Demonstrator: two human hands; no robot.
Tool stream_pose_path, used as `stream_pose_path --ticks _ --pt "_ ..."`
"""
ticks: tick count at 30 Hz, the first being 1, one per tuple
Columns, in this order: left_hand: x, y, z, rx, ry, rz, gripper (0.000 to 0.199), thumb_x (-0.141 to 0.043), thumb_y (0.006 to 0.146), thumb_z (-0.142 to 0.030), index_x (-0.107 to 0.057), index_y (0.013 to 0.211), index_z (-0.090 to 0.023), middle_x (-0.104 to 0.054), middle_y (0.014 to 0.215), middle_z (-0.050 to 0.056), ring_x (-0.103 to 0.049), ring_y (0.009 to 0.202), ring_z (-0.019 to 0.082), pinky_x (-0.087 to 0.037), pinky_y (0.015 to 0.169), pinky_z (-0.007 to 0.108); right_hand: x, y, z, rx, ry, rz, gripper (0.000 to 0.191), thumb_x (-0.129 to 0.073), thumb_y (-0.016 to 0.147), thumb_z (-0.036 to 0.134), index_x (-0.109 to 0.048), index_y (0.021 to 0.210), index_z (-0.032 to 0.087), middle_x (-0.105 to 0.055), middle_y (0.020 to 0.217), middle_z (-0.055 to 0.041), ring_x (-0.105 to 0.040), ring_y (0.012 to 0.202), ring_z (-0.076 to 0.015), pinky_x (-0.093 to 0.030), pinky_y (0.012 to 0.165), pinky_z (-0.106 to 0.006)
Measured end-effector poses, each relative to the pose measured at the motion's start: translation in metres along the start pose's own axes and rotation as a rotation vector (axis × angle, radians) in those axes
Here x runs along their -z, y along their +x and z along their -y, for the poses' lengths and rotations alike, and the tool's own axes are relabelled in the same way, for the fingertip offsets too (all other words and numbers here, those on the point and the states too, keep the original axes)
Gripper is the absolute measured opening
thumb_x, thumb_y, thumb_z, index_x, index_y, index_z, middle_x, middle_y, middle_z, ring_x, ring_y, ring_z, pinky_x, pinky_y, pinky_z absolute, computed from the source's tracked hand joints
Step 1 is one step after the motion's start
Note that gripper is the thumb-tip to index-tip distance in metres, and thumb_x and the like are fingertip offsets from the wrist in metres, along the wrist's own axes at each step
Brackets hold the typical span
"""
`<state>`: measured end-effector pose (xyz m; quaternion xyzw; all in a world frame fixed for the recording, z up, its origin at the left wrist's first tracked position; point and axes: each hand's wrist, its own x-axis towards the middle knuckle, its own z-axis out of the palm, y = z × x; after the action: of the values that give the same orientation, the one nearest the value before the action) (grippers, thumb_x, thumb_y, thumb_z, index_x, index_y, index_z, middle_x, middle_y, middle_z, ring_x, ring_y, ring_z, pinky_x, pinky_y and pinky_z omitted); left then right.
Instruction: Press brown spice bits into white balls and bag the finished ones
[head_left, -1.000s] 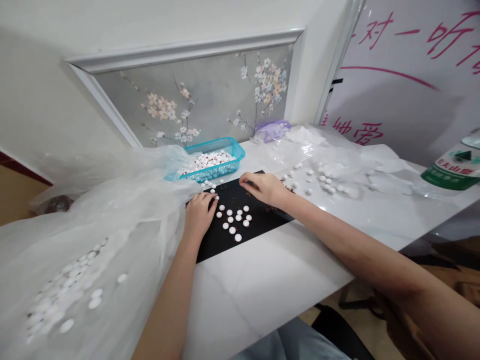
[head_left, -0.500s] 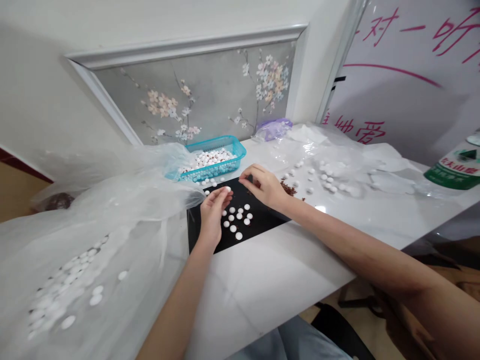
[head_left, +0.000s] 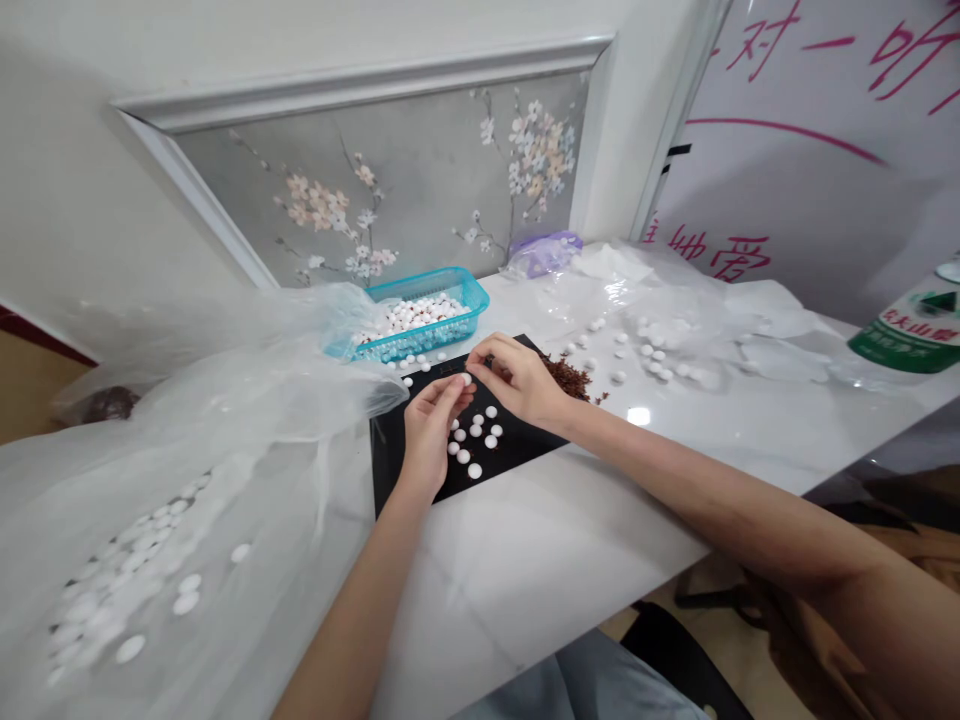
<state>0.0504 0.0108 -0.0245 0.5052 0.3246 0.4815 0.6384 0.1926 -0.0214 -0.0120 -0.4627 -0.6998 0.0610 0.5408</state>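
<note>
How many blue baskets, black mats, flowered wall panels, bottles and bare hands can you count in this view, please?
Blue basket: 1
Black mat: 1
Flowered wall panel: 1
Bottle: 1, cut off by the picture's edge
Bare hands: 2, the left hand and the right hand
Total: 6

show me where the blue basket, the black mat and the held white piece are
Blue basket (head_left: 435, 338): head view, on its front wall
Black mat (head_left: 388, 450): head view, bare left part
Held white piece (head_left: 466, 379): head view, exposed white face
</note>
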Motion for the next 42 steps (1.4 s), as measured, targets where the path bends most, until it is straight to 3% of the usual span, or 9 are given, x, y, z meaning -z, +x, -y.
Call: stream_pose_path --ticks 11,18,28,34,42 --pt "0.009 0.007 -0.008 -0.031 -0.039 -0.035 0.017 -0.074 0.064 -0.031 -0.071 0.076 -0.018 -0.072 0.08 0.001 -0.065 0.075 0.013 -0.048 0.078 0.026 -0.005 -0.004 0.003 0.049 0.061 0.121 0.004 -0.051 0.084 0.02 -0.051 0.087 0.019 -0.053 0.087 -0.0031 -0.043 0.053 -0.0069 -0.04 0.048 -0.022" --pt "0.008 0.006 -0.007 -0.021 -0.053 -0.017 0.016 -0.076 0.063 -0.029 -0.072 0.074 -0.018 -0.072 0.08 0.001 -0.064 0.074 0.011 -0.048 0.077 0.024 -0.006 -0.007 -0.001 -0.061 0.027 0.026 0.014 -0.055 0.082 0.024 -0.047 0.092 0.019 -0.055 0.083 0.0002 -0.041 0.049 -0.0049 -0.039 0.048 -0.02" --pt "0.005 0.003 -0.006 -0.021 -0.076 -0.008 0.017 -0.078 0.06 -0.026 -0.073 0.074 -0.019 -0.072 0.08 0.0 -0.064 0.076 0.01 -0.047 0.077 0.022 -0.004 -0.007 -0.002 0.087 -0.038 0.008 0.02 -0.056 0.084 0.023 -0.057 0.102 0.016 -0.061 0.089 -0.0037 -0.044 0.048 -0.0047 -0.042 0.047 -0.02" --pt "0.005 0.003 -0.006 -0.014 -0.083 0.003 0.017 -0.079 0.059 -0.027 -0.074 0.073 -0.019 -0.073 0.078 0.0 -0.064 0.073 0.009 -0.047 0.075 0.021 -0.006 -0.008 -0.009 0.181 -0.049 -0.033 0.013 -0.058 0.085 0.025 -0.057 0.095 0.017 -0.061 0.088 -0.0038 -0.045 0.05 -0.0051 -0.043 0.048 -0.02" --pt "0.008 0.004 -0.007 -0.015 -0.019 0.025 0.016 -0.078 0.061 -0.027 -0.075 0.074 -0.019 -0.072 0.076 0.0 -0.062 0.071 0.009 -0.046 0.071 0.019 -0.003 -0.007 -0.006 0.147 -0.038 0.024 0.009 -0.056 0.085 0.025 -0.053 0.086 0.017 -0.054 0.078 0.0 -0.043 0.049 -0.0049 -0.04 0.049 -0.02"
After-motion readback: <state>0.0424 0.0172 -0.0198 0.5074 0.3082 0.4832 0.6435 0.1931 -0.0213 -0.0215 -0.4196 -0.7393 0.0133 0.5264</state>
